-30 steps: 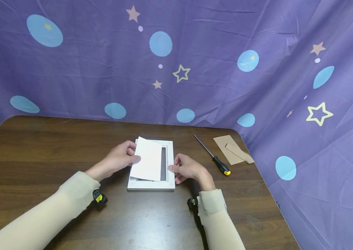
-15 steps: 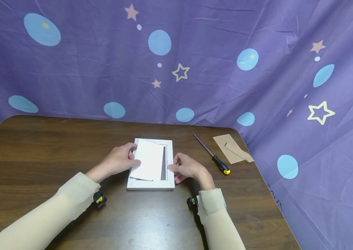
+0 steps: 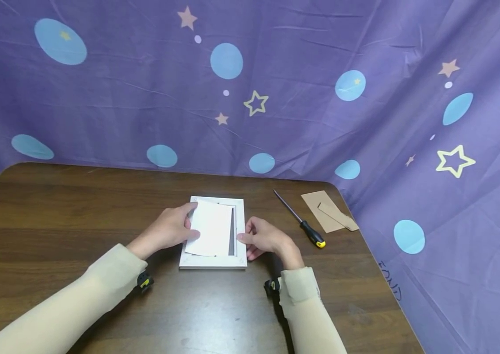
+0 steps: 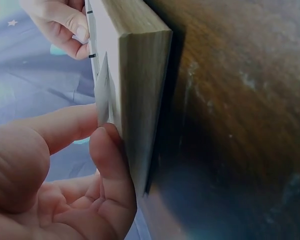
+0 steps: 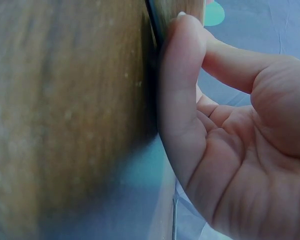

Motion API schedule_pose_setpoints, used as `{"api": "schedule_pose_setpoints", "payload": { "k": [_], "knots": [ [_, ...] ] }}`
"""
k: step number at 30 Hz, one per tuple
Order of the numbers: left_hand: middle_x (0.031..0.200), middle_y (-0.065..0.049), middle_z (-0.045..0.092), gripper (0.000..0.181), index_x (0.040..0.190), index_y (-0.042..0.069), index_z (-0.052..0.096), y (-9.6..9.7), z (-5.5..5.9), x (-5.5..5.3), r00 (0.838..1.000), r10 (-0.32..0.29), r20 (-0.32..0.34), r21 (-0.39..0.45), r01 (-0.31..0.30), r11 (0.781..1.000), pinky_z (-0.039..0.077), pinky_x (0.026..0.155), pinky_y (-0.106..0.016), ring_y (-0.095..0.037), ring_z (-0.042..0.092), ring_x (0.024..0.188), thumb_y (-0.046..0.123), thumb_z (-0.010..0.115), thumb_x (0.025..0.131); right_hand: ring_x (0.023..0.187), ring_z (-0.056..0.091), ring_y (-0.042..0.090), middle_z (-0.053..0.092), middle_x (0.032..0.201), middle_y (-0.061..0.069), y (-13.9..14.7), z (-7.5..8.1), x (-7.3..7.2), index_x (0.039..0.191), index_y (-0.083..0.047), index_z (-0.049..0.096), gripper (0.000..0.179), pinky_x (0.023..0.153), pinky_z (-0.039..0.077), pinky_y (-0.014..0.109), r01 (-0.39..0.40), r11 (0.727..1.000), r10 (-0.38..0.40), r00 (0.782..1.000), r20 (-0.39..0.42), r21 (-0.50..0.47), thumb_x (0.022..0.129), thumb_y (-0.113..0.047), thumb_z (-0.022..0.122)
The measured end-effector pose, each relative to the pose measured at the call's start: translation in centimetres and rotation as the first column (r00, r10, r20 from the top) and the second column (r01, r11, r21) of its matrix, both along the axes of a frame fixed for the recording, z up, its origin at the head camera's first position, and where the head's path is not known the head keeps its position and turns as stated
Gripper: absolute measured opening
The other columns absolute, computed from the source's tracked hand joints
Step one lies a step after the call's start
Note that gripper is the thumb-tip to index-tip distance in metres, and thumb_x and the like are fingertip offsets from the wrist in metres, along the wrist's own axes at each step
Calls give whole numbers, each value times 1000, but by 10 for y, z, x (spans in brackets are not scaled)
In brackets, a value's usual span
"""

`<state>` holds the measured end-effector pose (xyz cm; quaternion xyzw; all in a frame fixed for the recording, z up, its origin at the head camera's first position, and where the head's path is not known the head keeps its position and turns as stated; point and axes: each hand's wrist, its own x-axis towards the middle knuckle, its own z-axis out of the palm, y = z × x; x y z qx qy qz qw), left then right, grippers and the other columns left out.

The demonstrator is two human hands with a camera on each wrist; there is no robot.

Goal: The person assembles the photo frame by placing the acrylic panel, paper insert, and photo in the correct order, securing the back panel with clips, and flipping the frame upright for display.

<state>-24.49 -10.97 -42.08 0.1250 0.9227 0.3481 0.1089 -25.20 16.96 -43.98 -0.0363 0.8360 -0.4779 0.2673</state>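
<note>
A white picture frame [image 3: 240, 216] lies on the table with its back side up. My left hand [image 3: 170, 227] pinches the left edge of a white sheet [image 3: 211, 230], which lies slightly askew over the frame's opening. A narrow dark strip of the opening shows along the sheet's right side. In the left wrist view the sheet [image 4: 103, 95] bows up a little from the frame, thumb and finger at its edge. My right hand [image 3: 269, 237] holds the frame's right side, thumb on top and fingers against the outer side.
Right of the frame lies a screwdriver [image 3: 305, 225] with a black and yellow handle. Beyond it, near the table's right edge, rest a brown backing board [image 3: 318, 204] and a brown stand leg [image 3: 340, 218]. A purple curtain [image 3: 294, 44] hangs behind the wooden table [image 3: 77, 211].
The left hand has brought the sheet to the right and lower over the frame, covering more of the opening. The right hand has stayed on the frame's right side.
</note>
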Motion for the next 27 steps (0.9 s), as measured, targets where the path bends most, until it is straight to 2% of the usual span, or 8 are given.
{"api": "schedule_pose_setpoints", "payload": {
  "k": [11, 20, 23, 27],
  "knots": [
    [73, -5, 54, 70, 152, -5, 52, 8, 1, -1, 998, -45, -46, -92, 41, 995, 41, 59, -30, -18, 49, 65, 17, 79, 91, 64, 68, 20, 59, 85, 11, 1, -3, -1, 107, -2, 50, 23, 61, 66, 36, -16, 999, 16, 1000, -9, -31, 105, -15, 69],
    [72, -4, 53, 70, 151, -4, 54, 13, 2, -1, 998, -44, -47, -126, 37, 991, 41, 59, -30, -17, 48, 64, 19, 81, 90, 63, 67, 21, 59, 85, 11, 1, -1, 0, 108, -2, 50, 25, 61, 66, 36, -28, 999, 27, 999, -24, -29, 105, -16, 70],
    [75, -5, 55, 70, 151, -4, 55, 15, 2, 0, 998, -42, -49, -143, 34, 989, 47, 67, -34, -20, 54, 73, 21, 81, 91, 63, 67, 21, 59, 85, 11, 2, -1, 0, 109, -3, 50, 24, 61, 66, 36, -24, 999, 23, 1000, -20, -24, 105, -16, 70],
    [87, -10, 65, 69, 149, -4, 56, 17, 1, 1, 998, -39, -59, -163, 28, 986, 56, 88, -48, -28, 60, 94, 22, 82, 91, 64, 68, 21, 60, 85, 11, 2, -1, 0, 109, -3, 51, 24, 62, 66, 36, -19, 1000, 19, 1000, -17, -15, 105, -17, 69]
  ]
}}
